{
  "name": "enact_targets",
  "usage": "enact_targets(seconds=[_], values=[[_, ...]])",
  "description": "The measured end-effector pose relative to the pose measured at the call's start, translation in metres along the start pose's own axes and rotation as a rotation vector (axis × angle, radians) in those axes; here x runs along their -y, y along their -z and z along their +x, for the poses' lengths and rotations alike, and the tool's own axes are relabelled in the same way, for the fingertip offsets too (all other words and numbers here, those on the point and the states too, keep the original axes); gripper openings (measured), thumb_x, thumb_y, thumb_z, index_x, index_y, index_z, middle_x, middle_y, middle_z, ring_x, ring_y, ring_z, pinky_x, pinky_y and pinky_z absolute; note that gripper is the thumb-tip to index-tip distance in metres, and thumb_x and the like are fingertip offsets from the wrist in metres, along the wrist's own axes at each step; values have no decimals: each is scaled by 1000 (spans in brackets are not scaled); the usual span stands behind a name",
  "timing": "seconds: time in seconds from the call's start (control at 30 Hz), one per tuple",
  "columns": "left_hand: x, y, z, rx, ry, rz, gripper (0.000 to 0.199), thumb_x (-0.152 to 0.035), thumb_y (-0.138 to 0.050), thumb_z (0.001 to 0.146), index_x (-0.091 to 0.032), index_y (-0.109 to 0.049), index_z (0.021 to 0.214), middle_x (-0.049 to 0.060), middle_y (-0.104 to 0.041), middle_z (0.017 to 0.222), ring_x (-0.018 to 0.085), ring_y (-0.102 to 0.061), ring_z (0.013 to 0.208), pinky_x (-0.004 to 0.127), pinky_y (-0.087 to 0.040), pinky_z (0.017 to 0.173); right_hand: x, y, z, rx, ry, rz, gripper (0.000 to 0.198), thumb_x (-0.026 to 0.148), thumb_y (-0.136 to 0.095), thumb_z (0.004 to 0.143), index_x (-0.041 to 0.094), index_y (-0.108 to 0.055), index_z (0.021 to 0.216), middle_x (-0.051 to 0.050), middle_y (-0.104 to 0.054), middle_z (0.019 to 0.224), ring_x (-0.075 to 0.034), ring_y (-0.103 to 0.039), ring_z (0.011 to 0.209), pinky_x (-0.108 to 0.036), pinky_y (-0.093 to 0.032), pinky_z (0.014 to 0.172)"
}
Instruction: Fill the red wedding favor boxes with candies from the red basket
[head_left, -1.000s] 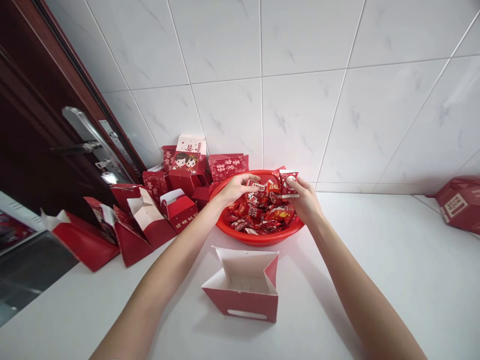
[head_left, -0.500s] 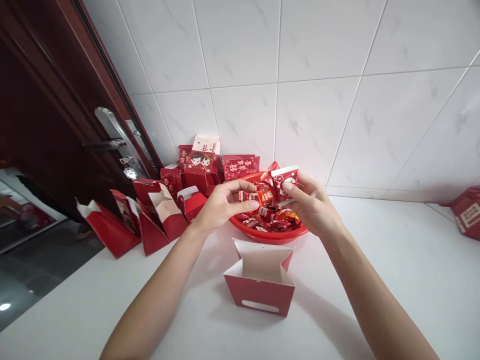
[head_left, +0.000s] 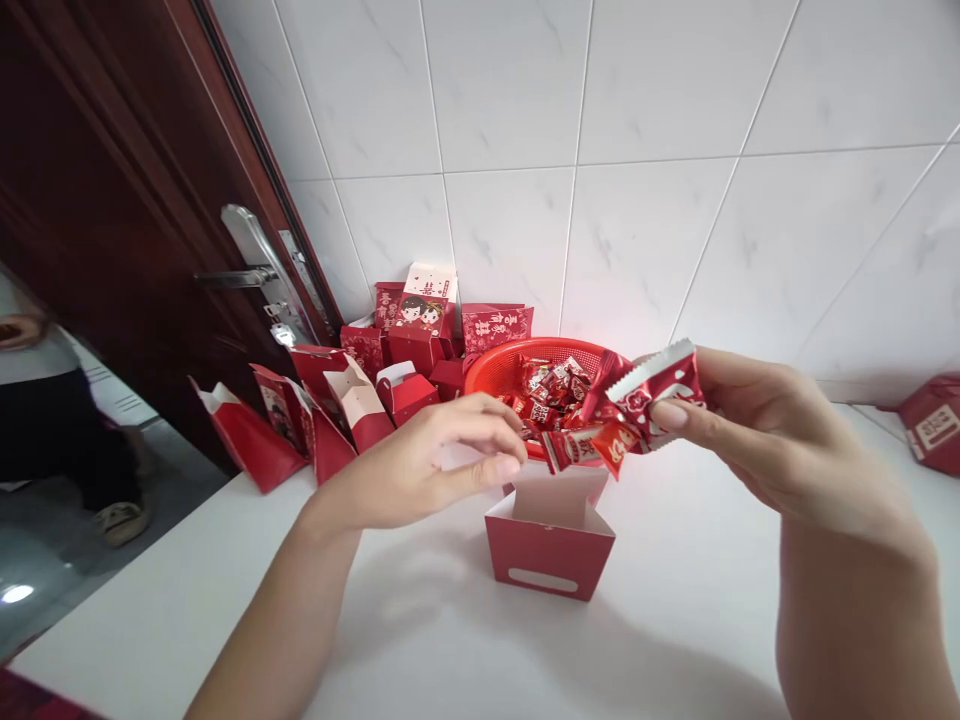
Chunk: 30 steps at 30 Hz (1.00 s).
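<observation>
My right hand (head_left: 772, 430) grips several wrapped candies (head_left: 652, 395), red, white and orange, between thumb and fingers, raised to the right of the basket. My left hand (head_left: 450, 455) holds nothing; its fingers are apart and slightly curled. Just below and between the hands stands a red gift box (head_left: 551, 560), open at the top with a white inside. Behind it is a red plastic basket (head_left: 495, 362) with many wrapped candies (head_left: 555, 385) in it. The candies in my right hand hide part of the basket's right side.
Several red gift boxes (head_left: 420, 350) stand along the tiled wall and at the table's left edge. Another red package (head_left: 934, 425) sits at the far right. A dark door (head_left: 135, 200) with a metal handle and a standing person (head_left: 67, 420) are on the left.
My right hand has come nearer and to the right, carrying the candies. My left hand has let go of its candy and opened. A person has come into view at the left.
</observation>
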<state>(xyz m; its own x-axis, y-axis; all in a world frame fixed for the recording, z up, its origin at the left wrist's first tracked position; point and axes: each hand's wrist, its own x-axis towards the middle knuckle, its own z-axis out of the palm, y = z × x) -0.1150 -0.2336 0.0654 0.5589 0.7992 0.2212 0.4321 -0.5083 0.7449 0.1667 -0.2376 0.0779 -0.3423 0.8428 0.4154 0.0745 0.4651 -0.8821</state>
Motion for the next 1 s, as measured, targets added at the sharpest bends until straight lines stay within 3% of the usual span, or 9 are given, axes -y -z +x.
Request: enact_targets(seconds=[0.07,0.2,0.4,0.57,0.8,0.9,1.0], values=[[-3,-3,-6,72,23,128,23,-44,-61,93,-30,-80,95,5,-67,116,24,-66,106,33,-54,91,9,2,-5,51,7,-97,18,43,-75,86,26,-78,93,-6,-72,81,-22,-66,73,-32,-58,61],[-1,-17,-6,48,55,268,31,-45,-55,95,-29,-81,91,6,-67,111,25,-66,103,33,-53,86,17,-2,-10,113,12,-212,20,43,-72,89,25,-78,96,-6,-73,81,-22,-68,76,-29,-58,61],[-1,-34,-1,56,79,248,33,-28,-63,87,-33,-74,117,3,-71,106,23,-66,98,30,-52,85,14,-9,-19,153,64,-392,22,39,-64,95,25,-77,106,-6,-75,88,-21,-69,76,-27,-57,60],[-18,-51,-14,106,50,248,48,-28,-72,81,-38,-67,128,2,-65,124,27,-64,109,34,-52,91,19,-18,-33,251,128,-514,20,28,-62,95,26,-76,109,-5,-75,84,-21,-69,76,-27,-57,64],[-18,-57,-18,128,75,223,39,-39,-69,86,-39,-67,125,2,-64,107,23,-65,90,30,-53,74,13,-28,-33,440,147,-496,27,23,-58,98,31,-71,120,-4,-77,101,-19,-71,84,-27,-57,74],[-18,-56,-19,128,76,242,40,-37,-70,85,-39,-66,125,3,-64,110,23,-66,92,30,-53,74,12,-28,-27,522,138,-456,30,22,-58,98,31,-69,124,-3,-77,105,-18,-72,85,-27,-56,76],[-21,-57,-20,114,68,272,46,-33,-72,84,-39,-64,129,3,-64,119,26,-66,104,33,-54,84,14,-25,-25,485,115,-475,28,23,-58,97,31,-71,121,-3,-77,99,-19,-72,82,-27,-57,74]])
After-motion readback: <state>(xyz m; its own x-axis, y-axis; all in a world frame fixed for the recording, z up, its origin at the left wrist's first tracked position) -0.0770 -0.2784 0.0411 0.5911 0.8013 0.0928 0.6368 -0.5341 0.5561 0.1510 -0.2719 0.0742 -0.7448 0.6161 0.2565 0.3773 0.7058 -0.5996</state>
